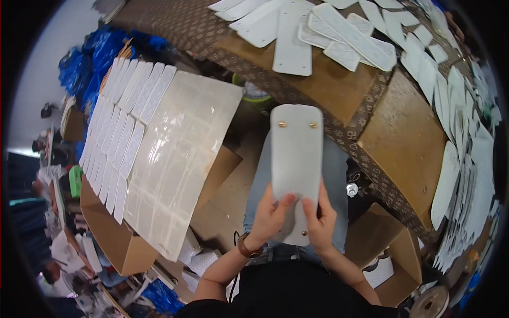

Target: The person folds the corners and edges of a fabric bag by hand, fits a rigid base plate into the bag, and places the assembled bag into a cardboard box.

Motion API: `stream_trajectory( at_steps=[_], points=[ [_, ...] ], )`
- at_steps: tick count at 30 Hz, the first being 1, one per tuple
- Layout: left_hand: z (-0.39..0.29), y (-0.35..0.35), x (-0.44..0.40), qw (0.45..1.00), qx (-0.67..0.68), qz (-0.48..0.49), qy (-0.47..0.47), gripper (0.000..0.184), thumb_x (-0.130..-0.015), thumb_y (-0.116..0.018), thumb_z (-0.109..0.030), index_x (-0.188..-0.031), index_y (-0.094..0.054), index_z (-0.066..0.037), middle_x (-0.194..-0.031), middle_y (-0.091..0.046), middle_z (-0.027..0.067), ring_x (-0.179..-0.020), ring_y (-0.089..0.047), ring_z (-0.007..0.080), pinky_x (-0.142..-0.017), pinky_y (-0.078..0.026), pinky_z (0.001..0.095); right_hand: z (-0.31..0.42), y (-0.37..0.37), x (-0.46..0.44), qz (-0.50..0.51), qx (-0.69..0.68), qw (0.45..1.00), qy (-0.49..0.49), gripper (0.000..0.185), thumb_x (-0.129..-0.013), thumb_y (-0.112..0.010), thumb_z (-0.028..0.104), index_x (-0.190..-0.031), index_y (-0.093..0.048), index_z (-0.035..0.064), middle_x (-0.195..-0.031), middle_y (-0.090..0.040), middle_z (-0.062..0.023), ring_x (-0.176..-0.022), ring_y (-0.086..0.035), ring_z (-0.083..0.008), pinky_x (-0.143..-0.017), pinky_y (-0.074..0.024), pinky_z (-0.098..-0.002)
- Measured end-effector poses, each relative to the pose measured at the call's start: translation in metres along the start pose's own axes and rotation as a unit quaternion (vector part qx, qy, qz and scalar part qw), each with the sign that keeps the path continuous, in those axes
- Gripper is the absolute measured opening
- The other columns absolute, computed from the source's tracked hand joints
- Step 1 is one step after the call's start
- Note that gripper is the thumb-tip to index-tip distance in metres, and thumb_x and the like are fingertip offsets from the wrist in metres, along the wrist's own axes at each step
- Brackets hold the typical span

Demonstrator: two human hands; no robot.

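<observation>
A white panel [297, 159] with rounded corners is held upright over my lap. Two gold-coloured metal studs sit near its top edge, and another shows near the bottom, by my right hand. My left hand [269, 216] grips the panel's lower left edge, its thumb lying on the front face. On the opposite edge, my right hand [321, 222] is closed the same way, thumb pressed on the face. The fingers behind the panel are hidden.
To the left, a pale glossy board [175, 153] carries rows of white strips [124, 116] above a cardboard box [108, 225]. A patterned-cloth table [347, 135] ahead holds loose white panels [294, 40] and, at right, stacked white pieces [472, 175]. Another open box [374, 238] stands lower right.
</observation>
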State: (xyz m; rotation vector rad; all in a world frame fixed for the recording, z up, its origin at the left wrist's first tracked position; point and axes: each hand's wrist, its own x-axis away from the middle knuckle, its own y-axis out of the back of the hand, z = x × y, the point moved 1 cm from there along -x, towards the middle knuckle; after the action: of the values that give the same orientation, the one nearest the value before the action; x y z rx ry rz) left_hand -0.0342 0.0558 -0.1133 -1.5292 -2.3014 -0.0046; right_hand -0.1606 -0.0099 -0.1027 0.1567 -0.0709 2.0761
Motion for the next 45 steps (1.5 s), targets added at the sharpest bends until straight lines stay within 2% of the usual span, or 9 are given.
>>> stream_trajectory(
  at_steps=[6,10,13,18,21,28,38,42,45],
  points=[
    [-0.003,0.005,-0.006,0.999,0.027,-0.02,-0.042,0.046,-0.101,-0.056,-0.02,-0.139,-0.041,0.002,-0.125,-0.06,0.0086,-0.112,-0.056,0.0135,-0.095,-0.046,0.0288,0.0,0.0,0.007,-0.017,-0.086,0.994,0.064,0.06,-0.094,-0.057,0.006,-0.147,-0.033,-0.0077,-0.155,-0.033,-0.0231,-0.142,-0.035,-0.0292,-0.114,-0.0279,-0.0352],
    [0.007,0.007,-0.004,0.999,0.051,-0.02,-0.005,0.046,-0.102,-0.054,-0.02,-0.14,-0.041,0.001,-0.127,-0.058,0.0083,-0.113,-0.055,0.0136,-0.097,-0.045,0.0288,-0.013,0.007,0.014,0.028,-0.106,0.992,-0.057,0.067,-0.091,-0.061,0.007,-0.148,-0.029,-0.0081,-0.157,-0.028,-0.0237,-0.146,-0.028,-0.0294,-0.116,-0.0243,-0.0365],
    [0.009,0.011,-0.001,0.999,0.041,-0.029,-0.005,0.045,-0.102,-0.053,-0.02,-0.14,-0.041,0.001,-0.128,-0.057,0.0079,-0.114,-0.054,0.0132,-0.097,-0.044,0.0289,-0.014,0.01,0.004,0.079,-0.037,0.996,0.027,0.068,-0.09,-0.063,0.008,-0.147,-0.03,-0.0096,-0.158,-0.024,-0.0241,-0.147,-0.023,-0.0288,-0.117,-0.0215,-0.037],
    [0.005,0.019,-0.006,0.998,0.018,-0.055,-0.025,0.042,-0.103,-0.052,-0.019,-0.138,-0.042,0.001,-0.127,-0.056,0.0071,-0.113,-0.053,0.0119,-0.097,-0.043,0.0289,-0.007,0.002,0.021,0.054,-0.031,0.996,0.067,0.062,-0.089,-0.063,0.007,-0.143,-0.038,-0.0105,-0.157,-0.026,-0.0242,-0.146,-0.026,-0.0297,-0.117,-0.0217,-0.0366],
    [0.004,0.019,-0.008,0.998,0.014,-0.061,-0.01,0.041,-0.103,-0.051,-0.019,-0.137,-0.043,0.001,-0.127,-0.056,0.007,-0.113,-0.053,0.0116,-0.097,-0.043,0.0289,-0.013,0.002,0.026,0.041,-0.026,0.996,0.077,0.059,-0.091,-0.055,0.003,-0.146,-0.036,-0.0063,-0.157,-0.028,-0.0225,-0.145,-0.03,-0.0284,-0.117,-0.0238,-0.037],
    [0.006,0.011,-0.007,0.999,-0.011,-0.038,0.01,0.044,-0.103,-0.049,-0.019,-0.14,-0.04,0.001,-0.131,-0.054,0.0086,-0.117,-0.052,0.0146,-0.101,-0.041,0.0303,-0.035,0.011,0.027,0.057,-0.095,0.992,0.061,0.06,-0.091,-0.059,0.002,-0.145,-0.036,-0.0092,-0.157,-0.029,-0.0215,-0.145,-0.029,-0.03,-0.116,-0.0236,-0.0356],
    [-0.028,0.001,-0.009,0.988,-0.12,-0.045,-0.081,0.041,-0.102,-0.051,-0.019,-0.137,-0.043,0.001,-0.125,-0.056,0.0085,-0.111,-0.053,0.0134,-0.094,-0.044,0.0293,0.012,0.01,-0.053,-0.007,-0.187,0.979,0.085,0.053,-0.092,-0.059,0.002,-0.141,-0.042,-0.0092,-0.156,-0.032,-0.0203,-0.143,-0.034,-0.026,-0.115,-0.0263,-0.0337],
    [-0.052,0.0,-0.04,0.99,-0.101,-0.076,-0.066,0.04,-0.103,-0.049,-0.018,-0.137,-0.044,0.002,-0.127,-0.057,0.0098,-0.113,-0.053,0.0132,-0.096,-0.044,0.029,0.011,0.01,-0.036,0.03,-0.062,0.988,0.139,0.054,-0.092,-0.059,0.001,-0.141,-0.041,-0.0097,-0.155,-0.033,-0.0202,-0.143,-0.033,-0.0251,-0.115,-0.0259,-0.0337],
    [-0.053,-0.006,-0.047,0.993,-0.083,-0.063,-0.058,0.039,-0.104,-0.048,-0.018,-0.136,-0.046,0.003,-0.126,-0.058,0.0102,-0.112,-0.053,0.0128,-0.096,-0.044,0.0288,0.014,0.01,-0.037,-0.044,-0.167,0.98,0.097,0.049,-0.093,-0.056,0.001,-0.141,-0.045,-0.0062,-0.155,-0.034,-0.019,-0.141,-0.036,-0.0248,-0.113,-0.0299,-0.0331]
  ],
)
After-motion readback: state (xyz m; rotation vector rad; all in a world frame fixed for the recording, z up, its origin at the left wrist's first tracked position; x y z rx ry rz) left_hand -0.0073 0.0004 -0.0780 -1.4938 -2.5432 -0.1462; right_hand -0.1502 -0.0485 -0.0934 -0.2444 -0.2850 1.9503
